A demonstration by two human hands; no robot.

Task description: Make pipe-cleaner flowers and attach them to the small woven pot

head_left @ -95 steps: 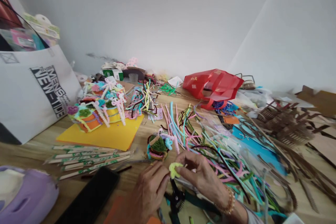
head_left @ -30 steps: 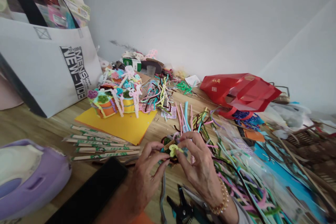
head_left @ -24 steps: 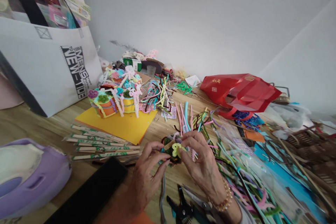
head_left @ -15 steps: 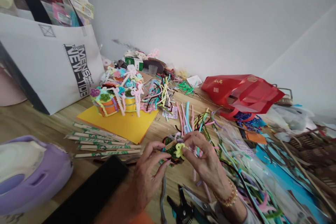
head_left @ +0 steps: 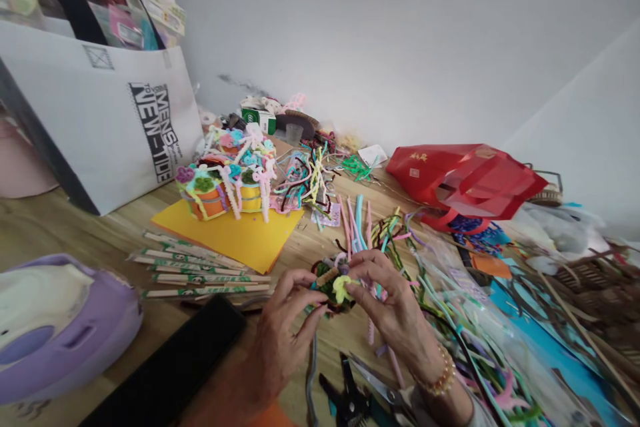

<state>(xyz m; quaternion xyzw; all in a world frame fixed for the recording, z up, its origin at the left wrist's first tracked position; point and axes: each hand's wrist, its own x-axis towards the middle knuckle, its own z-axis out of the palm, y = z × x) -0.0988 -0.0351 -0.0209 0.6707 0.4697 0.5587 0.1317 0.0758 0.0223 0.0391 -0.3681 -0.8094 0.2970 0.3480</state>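
Head-worn view, clock positions taken from the hands, with 12 o'clock pointing away from the wearer: the left hand point(head_left: 285, 340) and the right hand point(head_left: 395, 320) are both closed on a small green pipe-cleaner coil point(head_left: 327, 288), which sits between them at the lower centre of the frame. The left fingertips point(head_left: 300, 280) grasp its left edge. The right thumb and forefinger pinch a yellow-green pipe-cleaner flower point(head_left: 341, 288) on its face. A gold beaded bracelet point(head_left: 441, 377) circles the right wrist. Black-handled wire cutters point(head_left: 350, 403) and steel scissors point(head_left: 375, 380) lie at 6 o'clock, just below the right hand. A black rectangular phone point(head_left: 170, 367) lies at 8 o'clock. Green-printed wooden sticks point(head_left: 205, 278) lie at 9 o'clock, beyond them a lilac plastic case point(head_left: 65, 333). At 10 o'clock, a multicoloured pipe-cleaner basket point(head_left: 225, 190) stands on a yellow card sheet point(head_left: 225, 233). Loose pink and blue pipe cleaners point(head_left: 357, 220) lie at 12 o'clock, a red plastic bag point(head_left: 465, 180) at 2 o'clock, and a clear bag of pipe cleaners point(head_left: 450, 287) at 3 o'clock.
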